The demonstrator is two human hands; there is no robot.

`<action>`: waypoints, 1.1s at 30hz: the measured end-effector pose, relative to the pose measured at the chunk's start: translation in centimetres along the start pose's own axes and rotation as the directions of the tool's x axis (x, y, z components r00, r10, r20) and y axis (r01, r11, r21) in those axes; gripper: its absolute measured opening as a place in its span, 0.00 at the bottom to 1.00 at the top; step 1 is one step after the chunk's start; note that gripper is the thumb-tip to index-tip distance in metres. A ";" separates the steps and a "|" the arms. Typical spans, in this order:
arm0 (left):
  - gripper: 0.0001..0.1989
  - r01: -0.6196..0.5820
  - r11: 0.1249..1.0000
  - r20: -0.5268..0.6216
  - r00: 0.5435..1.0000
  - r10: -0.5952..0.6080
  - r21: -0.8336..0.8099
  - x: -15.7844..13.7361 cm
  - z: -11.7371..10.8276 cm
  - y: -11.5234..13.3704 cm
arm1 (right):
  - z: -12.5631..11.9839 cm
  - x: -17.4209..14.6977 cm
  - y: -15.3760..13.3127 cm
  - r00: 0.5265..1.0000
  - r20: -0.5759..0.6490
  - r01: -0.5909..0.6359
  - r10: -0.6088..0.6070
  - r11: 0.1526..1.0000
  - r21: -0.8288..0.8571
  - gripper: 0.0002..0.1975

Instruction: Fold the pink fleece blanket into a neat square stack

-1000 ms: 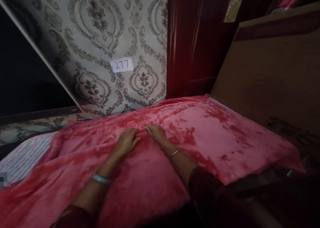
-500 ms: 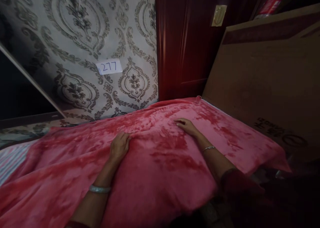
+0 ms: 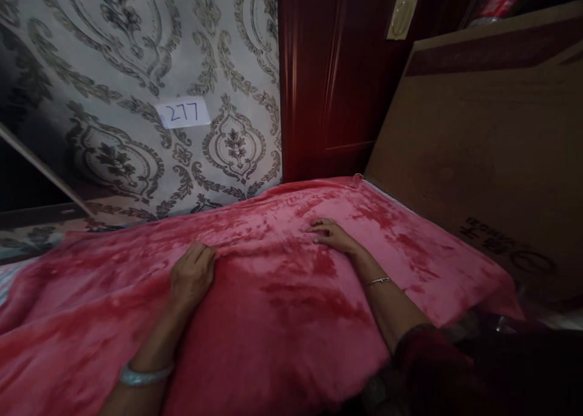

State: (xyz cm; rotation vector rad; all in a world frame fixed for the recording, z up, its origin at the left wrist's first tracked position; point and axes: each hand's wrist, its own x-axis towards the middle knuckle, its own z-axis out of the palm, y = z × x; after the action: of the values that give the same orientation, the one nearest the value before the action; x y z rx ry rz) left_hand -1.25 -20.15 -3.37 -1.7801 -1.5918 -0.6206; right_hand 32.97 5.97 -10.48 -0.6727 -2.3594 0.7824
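A pink-red plush blanket (image 3: 273, 319) lies spread over a surface that it mostly hides, with folds running across its left half. My left hand (image 3: 194, 273) is closed on the blanket left of the middle, pinching up a ridge of the cloth. To the right, my right hand (image 3: 332, 235) rests on the blanket with its fingers apart and stretched to the left. It holds nothing. A pale bangle sits on my left wrist and a thin bracelet on my right.
Behind the blanket stand a patterned wallpaper wall (image 3: 182, 39) with a paper marked 277 (image 3: 183, 112) and a dark red wooden panel (image 3: 319, 88). A large cardboard box (image 3: 478, 143) borders the right side. A dark framed panel (image 3: 27, 179) is at the left.
My left hand has moved left and a little toward me, still on the cloth. My right hand's fingers have spread and shifted slightly left. The view has turned a little.
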 end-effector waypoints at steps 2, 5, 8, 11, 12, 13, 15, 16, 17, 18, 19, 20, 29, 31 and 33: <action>0.16 -0.022 0.999 -0.020 1.000 0.023 0.029 0.1 0.0 0.1 | 0.5 0.1 -0.5 0.998 -0.059 0.009 -0.011 1.000 -0.027 0.10; 0.17 -0.049 0.997 -0.047 0.998 0.052 0.055 0.1 -0.1 0.1 | 0.8 0.2 -1.6 0.993 -0.114 0.025 -0.034 0.997 -0.079 0.06; 0.17 -0.038 0.999 -0.052 0.998 0.040 0.026 0.1 -0.4 0.0 | 0.1 -0.1 -3.1 0.973 -0.223 0.025 -0.051 0.993 -0.119 0.10; 0.17 0.034 0.999 0.006 0.999 -0.034 -0.018 0.0 -0.6 -0.3 | -0.5 -0.4 -4.3 0.931 -0.359 -0.005 -0.068 0.980 -0.198 0.09; 0.18 0.060 0.998 0.037 0.998 -0.059 -0.029 -0.1 -0.6 -0.4 | -0.5 -0.4 -4.5 0.927 -0.369 -0.018 -0.063 0.977 -0.213 0.08; 0.18 0.082 0.996 0.072 0.994 -0.079 -0.041 -0.1 -0.5 -0.6 | -0.4 -0.3 -4.7 0.934 -0.353 -0.029 -0.050 0.976 -0.215 0.07; 0.17 0.118 0.990 0.145 0.984 -0.106 -0.078 -0.2 -0.4 -0.8 | -0.1 -0.1 -4.9 0.959 -0.285 -0.047 -0.013 0.978 -0.204 0.06; 0.17 0.134 0.986 0.179 0.977 -0.115 -0.101 -0.3 -0.3 -0.9 | 0.0 0.1 -4.9 0.967 -0.253 -0.052 0.000 0.979 -0.199 0.07; 0.17 0.152 0.981 0.209 0.970 -0.124 -0.122 -0.3 -0.3 -1.0 | 0.1 0.2 -4.9 0.972 -0.235 -0.055 0.007 0.979 -0.198 0.07; 0.16 0.169 0.976 0.225 0.965 -0.135 -0.138 -0.3 -0.3 -1.0 | 0.1 0.3 -4.9 0.972 -0.236 -0.057 0.008 0.978 -0.201 0.07; 0.16 0.179 0.972 0.221 0.965 -0.144 -0.150 -0.4 -0.3 -1.0 | 0.0 0.4 -4.9 0.968 -0.251 -0.061 0.008 0.977 -0.205 0.06; 0.16 0.182 0.970 0.207 0.967 -0.147 -0.159 -0.4 -0.4 -1.0 | -0.1 0.4 -4.8 0.963 -0.268 -0.065 0.007 0.976 -0.209 0.05; 0.15 0.111 0.974 0.138 0.987 -0.085 -0.198 -0.7 -0.6 -1.0 | -0.3 0.1 -4.0 0.968 -0.242 0.008 -0.059 0.978 -0.207 0.04; 0.14 0.131 0.971 0.166 0.981 -0.098 -0.202 -1.0 -0.6 -1.3 | -0.4 0.1 -3.6 0.973 -0.218 0.017 -0.068 0.974 -0.228 0.06; 0.14 0.152 0.968 0.194 0.974 -0.113 -0.198 -1.2 -0.7 -1.4 | -0.7 0.1 -3.0 0.979 -0.194 0.014 -0.064 0.968 -0.250 0.07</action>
State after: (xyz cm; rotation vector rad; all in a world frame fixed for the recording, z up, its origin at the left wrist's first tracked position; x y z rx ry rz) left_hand -2.73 -21.43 -3.54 -1.9418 -1.8392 -0.7323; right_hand 32.45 4.16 -7.99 -0.7666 -2.2952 0.3846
